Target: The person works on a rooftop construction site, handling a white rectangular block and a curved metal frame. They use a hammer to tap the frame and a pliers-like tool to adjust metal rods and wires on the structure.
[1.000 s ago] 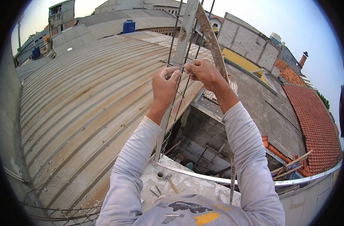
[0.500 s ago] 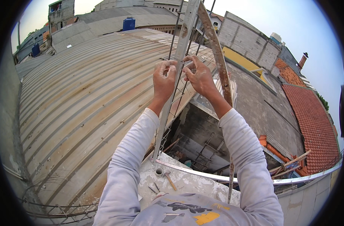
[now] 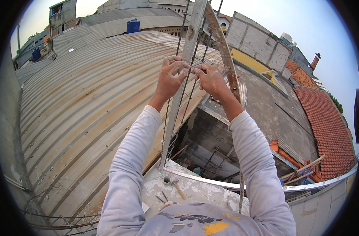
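A long grey metal bar (image 3: 192,33) stands tilted in front of me, beside a column of thin ribbed rebar (image 3: 181,37). My left hand (image 3: 171,78) is at the bar, its thumb and fingers pinched. Just right of the bar, my right hand (image 3: 211,82) is also pinched, its fingertips close to the left ones. Whatever lies between the fingertips is too small to make out. A rusty, stained strip (image 3: 223,45) slants down behind my right hand and forearm, meeting the bar near the top.
Below lies a rough concrete ledge (image 3: 211,187) with a hammer (image 3: 178,189) and an open pipe end (image 3: 166,179). Beyond its pale metal edge (image 3: 218,182) drops a deep opening (image 3: 207,137). A corrugated metal roof (image 3: 89,98) spreads left; a flat grey roof (image 3: 266,106) lies right.
Both hands have come slightly lower on the bar, and their fingertips have drawn closer together. My left hand has shifted right across the bar.
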`<state>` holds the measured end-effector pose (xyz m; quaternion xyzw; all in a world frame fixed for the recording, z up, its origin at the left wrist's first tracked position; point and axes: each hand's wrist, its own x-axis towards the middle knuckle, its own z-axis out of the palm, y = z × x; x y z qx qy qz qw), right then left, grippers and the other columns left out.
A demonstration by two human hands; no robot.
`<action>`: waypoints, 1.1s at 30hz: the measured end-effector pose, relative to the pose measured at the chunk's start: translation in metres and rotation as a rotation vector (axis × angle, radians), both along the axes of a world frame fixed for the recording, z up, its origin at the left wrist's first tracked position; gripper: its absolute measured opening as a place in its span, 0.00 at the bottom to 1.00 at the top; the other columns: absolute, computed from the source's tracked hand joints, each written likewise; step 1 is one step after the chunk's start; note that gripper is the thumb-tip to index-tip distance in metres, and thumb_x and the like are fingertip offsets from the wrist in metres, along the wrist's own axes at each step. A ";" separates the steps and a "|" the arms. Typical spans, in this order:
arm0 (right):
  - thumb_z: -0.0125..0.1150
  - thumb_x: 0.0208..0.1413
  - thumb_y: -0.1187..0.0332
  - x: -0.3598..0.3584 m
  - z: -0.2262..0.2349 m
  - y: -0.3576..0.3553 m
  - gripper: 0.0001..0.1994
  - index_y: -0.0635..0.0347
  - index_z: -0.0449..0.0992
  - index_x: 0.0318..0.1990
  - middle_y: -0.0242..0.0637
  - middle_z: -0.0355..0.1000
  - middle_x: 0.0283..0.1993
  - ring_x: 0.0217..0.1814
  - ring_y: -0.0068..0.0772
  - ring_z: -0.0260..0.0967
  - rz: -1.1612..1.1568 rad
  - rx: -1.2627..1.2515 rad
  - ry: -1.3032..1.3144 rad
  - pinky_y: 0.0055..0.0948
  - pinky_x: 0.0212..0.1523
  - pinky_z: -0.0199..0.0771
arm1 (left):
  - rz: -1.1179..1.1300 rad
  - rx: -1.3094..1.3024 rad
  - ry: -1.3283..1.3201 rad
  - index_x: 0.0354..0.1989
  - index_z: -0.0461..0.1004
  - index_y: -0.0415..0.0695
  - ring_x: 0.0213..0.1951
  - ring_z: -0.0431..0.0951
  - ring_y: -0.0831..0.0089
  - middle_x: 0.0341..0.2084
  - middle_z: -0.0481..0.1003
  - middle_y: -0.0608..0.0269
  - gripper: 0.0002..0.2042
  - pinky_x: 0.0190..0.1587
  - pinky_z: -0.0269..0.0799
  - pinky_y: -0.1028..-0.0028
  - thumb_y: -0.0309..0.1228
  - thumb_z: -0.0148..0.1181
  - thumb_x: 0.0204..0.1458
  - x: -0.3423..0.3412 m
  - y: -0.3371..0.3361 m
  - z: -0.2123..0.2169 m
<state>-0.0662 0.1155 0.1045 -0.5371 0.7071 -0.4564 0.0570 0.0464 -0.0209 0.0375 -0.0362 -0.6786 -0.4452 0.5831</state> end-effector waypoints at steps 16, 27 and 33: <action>0.55 0.67 0.67 0.044 -0.010 0.016 0.12 0.69 0.76 0.44 0.49 0.78 0.30 0.31 0.47 0.79 -0.032 -0.130 0.409 0.41 0.36 0.80 | 0.039 0.201 0.206 0.43 0.82 0.40 0.53 0.79 0.67 0.51 0.74 0.61 0.09 0.56 0.79 0.65 0.19 0.70 0.53 -0.020 0.021 0.000; 0.61 0.68 0.59 0.000 -0.021 -0.014 0.15 0.65 0.80 0.43 0.31 0.76 0.34 0.32 0.21 0.71 0.177 -0.193 -0.513 0.25 0.36 0.77 | 0.063 -0.012 0.100 0.45 0.80 0.38 0.52 0.80 0.67 0.52 0.74 0.55 0.07 0.56 0.81 0.67 0.21 0.66 0.59 -0.007 0.005 -0.001; 0.63 0.65 0.65 0.004 0.005 -0.018 0.09 0.64 0.80 0.41 0.38 0.77 0.33 0.30 0.39 0.74 -0.055 -0.296 0.290 0.33 0.36 0.76 | 0.300 -0.312 0.049 0.46 0.79 0.36 0.55 0.78 0.64 0.56 0.72 0.55 0.08 0.59 0.79 0.66 0.19 0.65 0.58 -0.010 0.006 -0.011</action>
